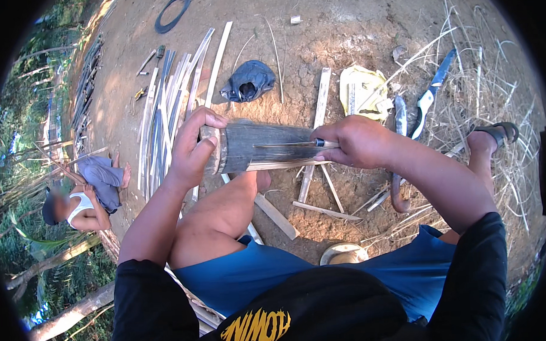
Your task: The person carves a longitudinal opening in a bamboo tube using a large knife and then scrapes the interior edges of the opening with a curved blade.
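A dark grey length of bamboo (266,137) lies crosswise in front of me, over my bent knee. My left hand (195,143) is wrapped round its pale, ringed left end. At the other end my right hand (359,142) is closed on a small tool (327,143) with a wooden handle and a dark collar. A thin, narrow blade seems to run leftward from it along the bamboo; its edge is too fine to make out. A pale split strip (288,164) shows along the bamboo's near side.
Long split strips (163,114) lie on the dirt to the left. Nearby are a dark cloth-like bundle (250,81), a yellow bag (363,92), a folding saw (433,96), a hooked blade (399,190) and shavings (487,91). Another person (87,189) sits at far left.
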`<control>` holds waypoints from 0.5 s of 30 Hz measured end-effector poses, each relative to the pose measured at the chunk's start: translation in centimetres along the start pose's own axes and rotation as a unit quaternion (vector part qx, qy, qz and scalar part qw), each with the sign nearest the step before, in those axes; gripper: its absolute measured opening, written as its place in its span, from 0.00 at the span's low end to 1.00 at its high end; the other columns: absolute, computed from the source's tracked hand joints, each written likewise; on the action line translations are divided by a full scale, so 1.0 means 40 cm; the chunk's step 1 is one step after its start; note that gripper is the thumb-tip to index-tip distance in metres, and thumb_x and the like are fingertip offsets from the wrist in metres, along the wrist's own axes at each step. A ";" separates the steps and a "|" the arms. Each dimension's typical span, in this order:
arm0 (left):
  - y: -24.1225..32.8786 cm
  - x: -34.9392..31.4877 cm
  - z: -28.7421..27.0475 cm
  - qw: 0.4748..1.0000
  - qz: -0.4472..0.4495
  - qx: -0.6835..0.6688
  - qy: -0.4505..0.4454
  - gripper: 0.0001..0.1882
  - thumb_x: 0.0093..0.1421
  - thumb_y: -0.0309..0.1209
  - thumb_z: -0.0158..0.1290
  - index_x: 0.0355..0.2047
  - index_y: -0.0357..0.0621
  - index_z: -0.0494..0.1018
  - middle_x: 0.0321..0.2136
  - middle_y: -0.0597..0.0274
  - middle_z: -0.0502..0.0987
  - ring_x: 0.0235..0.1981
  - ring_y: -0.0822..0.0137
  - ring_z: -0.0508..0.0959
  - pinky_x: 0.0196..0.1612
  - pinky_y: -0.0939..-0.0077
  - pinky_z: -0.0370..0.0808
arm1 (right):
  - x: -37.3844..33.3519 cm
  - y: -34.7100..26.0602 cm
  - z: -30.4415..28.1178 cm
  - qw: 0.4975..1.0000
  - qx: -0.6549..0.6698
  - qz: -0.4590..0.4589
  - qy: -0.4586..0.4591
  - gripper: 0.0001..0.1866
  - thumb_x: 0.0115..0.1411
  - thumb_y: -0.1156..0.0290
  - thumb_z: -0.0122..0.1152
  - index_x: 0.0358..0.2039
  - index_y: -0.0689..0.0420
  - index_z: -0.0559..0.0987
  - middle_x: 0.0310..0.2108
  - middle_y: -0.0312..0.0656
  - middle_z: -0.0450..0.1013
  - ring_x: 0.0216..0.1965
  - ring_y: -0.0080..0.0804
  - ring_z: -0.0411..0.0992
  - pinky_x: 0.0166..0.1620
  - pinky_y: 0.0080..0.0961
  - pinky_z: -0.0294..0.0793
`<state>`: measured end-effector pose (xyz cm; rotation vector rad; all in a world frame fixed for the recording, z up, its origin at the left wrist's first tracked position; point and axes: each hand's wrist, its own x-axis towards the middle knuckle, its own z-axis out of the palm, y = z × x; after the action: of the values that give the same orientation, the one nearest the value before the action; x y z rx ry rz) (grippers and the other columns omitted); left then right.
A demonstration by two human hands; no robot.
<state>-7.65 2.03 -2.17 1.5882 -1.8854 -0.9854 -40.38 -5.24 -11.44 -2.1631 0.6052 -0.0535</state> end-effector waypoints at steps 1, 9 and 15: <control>0.000 0.004 -0.001 1.000 0.001 -0.004 -0.005 0.16 0.53 0.33 0.47 0.39 0.35 0.69 0.40 0.51 0.72 0.48 0.58 0.73 0.58 0.63 0.66 | 0.007 0.014 0.001 1.000 0.009 -0.015 0.003 0.19 0.65 0.50 0.60 0.48 0.49 0.78 0.32 0.49 0.79 0.38 0.51 0.80 0.43 0.48 0.77; -0.009 0.030 0.000 0.999 -0.046 -0.014 0.017 0.17 0.52 0.32 0.46 0.40 0.35 0.70 0.41 0.50 0.73 0.49 0.58 0.73 0.59 0.63 0.64 | 0.028 0.023 -0.032 0.996 0.077 0.002 -0.032 0.17 0.66 0.54 0.59 0.48 0.50 0.77 0.31 0.51 0.79 0.37 0.54 0.79 0.42 0.49 0.76; 0.018 0.066 0.004 1.000 -0.025 -0.009 0.005 0.16 0.53 0.30 0.45 0.39 0.34 0.72 0.40 0.52 0.75 0.49 0.60 0.74 0.58 0.65 0.65 | -0.034 -0.039 -0.047 0.992 0.098 0.073 -0.027 0.17 0.67 0.55 0.58 0.50 0.51 0.76 0.32 0.54 0.78 0.38 0.57 0.78 0.43 0.51 0.76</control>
<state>-8.79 -0.46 -1.94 1.6342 -1.8332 -1.0094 -41.42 -5.26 -8.85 -1.9208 0.6955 0.0230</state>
